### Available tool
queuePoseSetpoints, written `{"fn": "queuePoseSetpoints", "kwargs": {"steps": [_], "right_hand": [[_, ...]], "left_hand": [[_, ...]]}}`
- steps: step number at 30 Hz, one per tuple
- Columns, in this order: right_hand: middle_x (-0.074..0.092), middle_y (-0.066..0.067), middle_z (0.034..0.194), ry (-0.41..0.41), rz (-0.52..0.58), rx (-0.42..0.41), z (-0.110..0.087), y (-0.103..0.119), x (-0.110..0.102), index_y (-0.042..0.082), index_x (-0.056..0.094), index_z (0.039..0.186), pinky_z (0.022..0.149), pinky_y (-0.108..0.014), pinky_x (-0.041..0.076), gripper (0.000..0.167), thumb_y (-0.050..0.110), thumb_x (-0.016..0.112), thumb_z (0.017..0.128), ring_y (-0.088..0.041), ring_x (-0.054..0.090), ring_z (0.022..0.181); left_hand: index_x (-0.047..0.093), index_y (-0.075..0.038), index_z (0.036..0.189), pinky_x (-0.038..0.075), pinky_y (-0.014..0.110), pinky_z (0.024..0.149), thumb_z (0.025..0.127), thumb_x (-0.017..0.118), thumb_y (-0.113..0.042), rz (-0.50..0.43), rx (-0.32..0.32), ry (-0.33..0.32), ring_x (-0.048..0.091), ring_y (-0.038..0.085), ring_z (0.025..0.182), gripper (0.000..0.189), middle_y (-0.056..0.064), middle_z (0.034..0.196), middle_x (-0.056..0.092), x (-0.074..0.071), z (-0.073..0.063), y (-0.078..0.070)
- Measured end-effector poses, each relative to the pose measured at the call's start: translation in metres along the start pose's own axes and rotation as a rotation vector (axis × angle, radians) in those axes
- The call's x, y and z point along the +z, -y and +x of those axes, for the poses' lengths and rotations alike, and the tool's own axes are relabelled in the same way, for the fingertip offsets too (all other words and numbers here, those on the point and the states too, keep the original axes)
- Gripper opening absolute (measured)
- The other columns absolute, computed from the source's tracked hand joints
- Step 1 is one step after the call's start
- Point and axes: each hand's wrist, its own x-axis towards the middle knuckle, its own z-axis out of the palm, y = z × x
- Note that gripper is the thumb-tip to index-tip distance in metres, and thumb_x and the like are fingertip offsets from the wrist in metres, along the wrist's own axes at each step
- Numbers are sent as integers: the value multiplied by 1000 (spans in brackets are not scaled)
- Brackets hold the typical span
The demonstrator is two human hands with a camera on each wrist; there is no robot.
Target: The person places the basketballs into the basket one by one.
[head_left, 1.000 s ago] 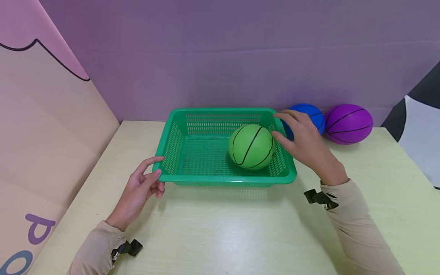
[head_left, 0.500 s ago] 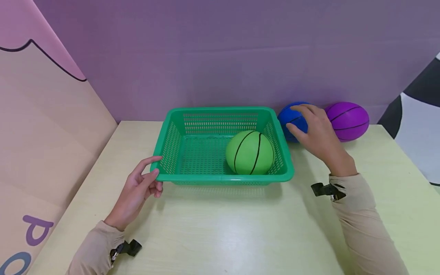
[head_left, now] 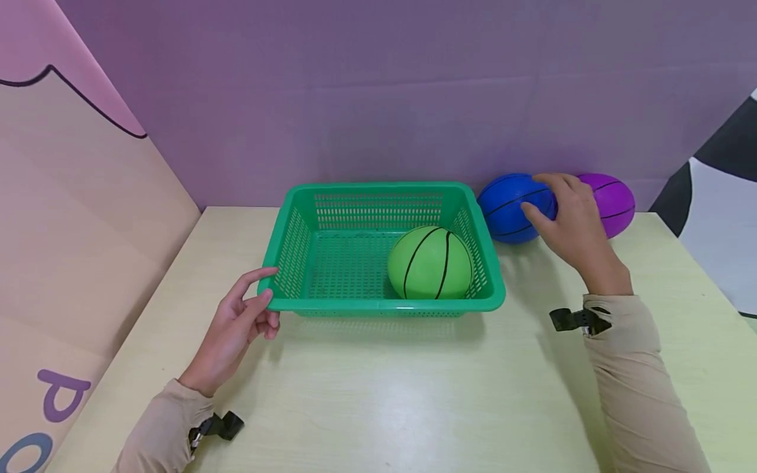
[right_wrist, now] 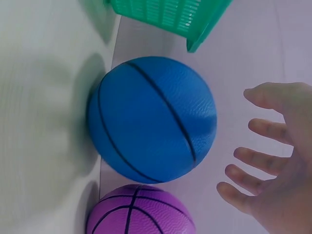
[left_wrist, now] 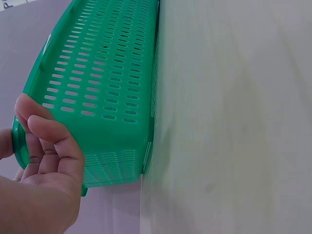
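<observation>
At its near left corner, the green plastic basket (head_left: 378, 306) is pinched by my left hand (head_left: 236, 328); in the left wrist view, curled fingers (left_wrist: 56, 141) wrap over the rim. A light green ball (head_left: 430, 264) with black lines lies in the basket's right part. My right hand (head_left: 570, 226) hovers above and in front of the blue ball (head_left: 511, 207), fingers spread and holding nothing. The right wrist view shows a gap between those fingers (right_wrist: 261, 158) and the blue ball. Partly behind the right hand is a purple ball (head_left: 612, 205), beside the blue one.
The basket stands on a pale wooden table (head_left: 367, 394), close to a purple backdrop (head_left: 378, 98) along the rear edge. On the left is a beige and pink panel (head_left: 77, 217); a black and white panel (head_left: 721, 217) stands at the right.
My right hand has moved right, off the basket's right rim and over toward the blue and purple balls. The light green ball has rolled slightly toward the basket's front. My left hand stays on the rim.
</observation>
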Motion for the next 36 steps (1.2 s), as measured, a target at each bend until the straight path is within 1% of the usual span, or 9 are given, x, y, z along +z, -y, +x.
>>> {"fn": "queuePoseSetpoints", "kwargs": {"steps": [7, 11, 15, 20, 23, 28, 32, 36], "right_hand": [[42, -28, 143, -20, -10, 21, 2, -11, 3, -3, 47, 141, 111, -65, 22, 51, 21, 61, 98, -47, 28, 137], [37, -27, 147, -44, -17, 65, 4, -19, 1, -1, 45, 143, 111, -66, 21, 54, 23, 59, 98, -47, 23, 139], [30, -27, 152, -75, -36, 109, 5, -28, -3, 0, 41, 147, 110, -69, 21, 57, 24, 58, 98, -47, 19, 141], [21, -24, 157, -96, -72, 174, 6, -39, -10, 5, 36, 151, 110, -72, 17, 60, 26, 57, 99, -41, 10, 145], [13, -21, 161, -86, -94, 229, 5, -49, -16, 9, 31, 154, 112, -72, 10, 64, 28, 56, 99, -38, 4, 148], [3, -21, 163, -63, -122, 281, 0, -66, -23, 9, 24, 157, 112, -71, 0, 72, 33, 57, 98, -40, -3, 148], [-2, -22, 163, -51, -125, 302, -1, -78, -24, 11, 20, 159, 111, -72, -3, 78, 38, 58, 97, -42, -7, 148], [-4, -21, 164, -47, -94, 329, 1, -88, -22, 15, 15, 160, 111, -72, -5, 82, 46, 57, 97, -42, -10, 148]], "left_hand": [[35, -13, 150, 51, 26, 64, 107, 47, -24, 0, -5, -8, 56, 15, 64, 46, 2, 72, 60, 0, 0, -1], [36, -12, 149, 51, 26, 63, 108, 46, -23, -4, -2, -8, 56, 16, 64, 45, 2, 73, 61, 0, -1, 0], [36, -11, 149, 51, 26, 64, 108, 46, -23, -7, 3, -3, 56, 16, 64, 44, 2, 73, 61, -1, -1, 0], [34, -12, 150, 52, 26, 64, 108, 46, -23, -15, 7, 2, 57, 15, 64, 46, 3, 74, 61, -1, -1, 0], [34, -12, 151, 52, 26, 64, 108, 46, -23, -20, 9, 5, 57, 15, 64, 46, 3, 74, 61, -1, -1, 0], [33, -10, 151, 51, 25, 63, 108, 46, -23, -24, 10, 7, 57, 15, 64, 48, 3, 74, 61, 1, -1, 0], [33, -10, 151, 51, 25, 63, 107, 46, -24, -24, 6, 5, 57, 15, 63, 48, 3, 73, 61, 1, 0, 0], [33, -10, 151, 51, 25, 63, 108, 46, -24, -24, 5, 4, 57, 15, 63, 48, 3, 73, 61, 1, 0, 0]]}}
